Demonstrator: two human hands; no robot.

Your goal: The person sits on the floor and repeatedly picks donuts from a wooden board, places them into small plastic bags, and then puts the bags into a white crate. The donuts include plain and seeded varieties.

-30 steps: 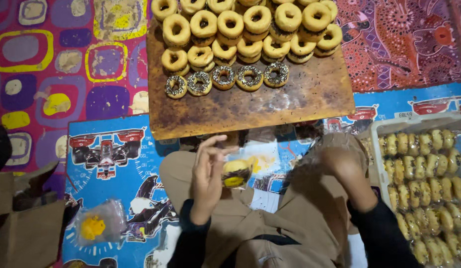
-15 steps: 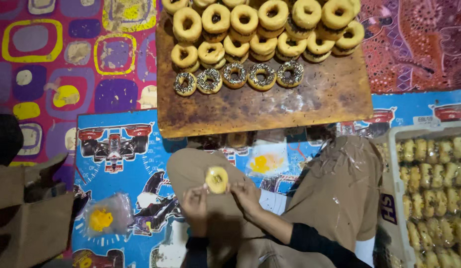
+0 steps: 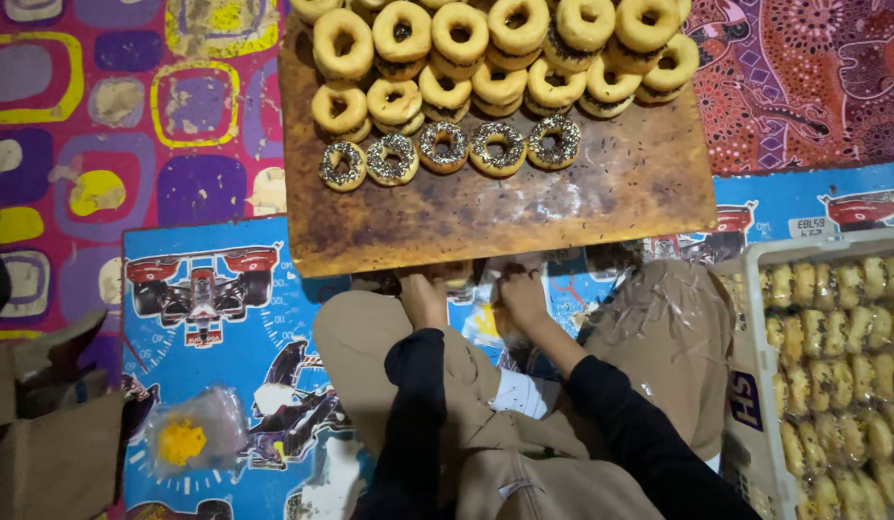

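A single head-worn camera looks almost straight down from above the seated person; the wooden board (image 3: 524, 207) lies ahead at the top, knees close below; height seems moderate, though that's hard to judge.

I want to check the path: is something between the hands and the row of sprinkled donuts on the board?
The wooden board's near edge overhangs both hands; bare board separates them from the sprinkled donuts.

1. Floor covered by patterned mats: pink mat (image 3: 91, 116) with coloured squares, upper left.
2. Blue mat (image 3: 206, 327) printed with racing cars, centre and lower left.
3. Purple mat (image 3: 813, 87) with swirls, upper right.
4. Light dim, warm.
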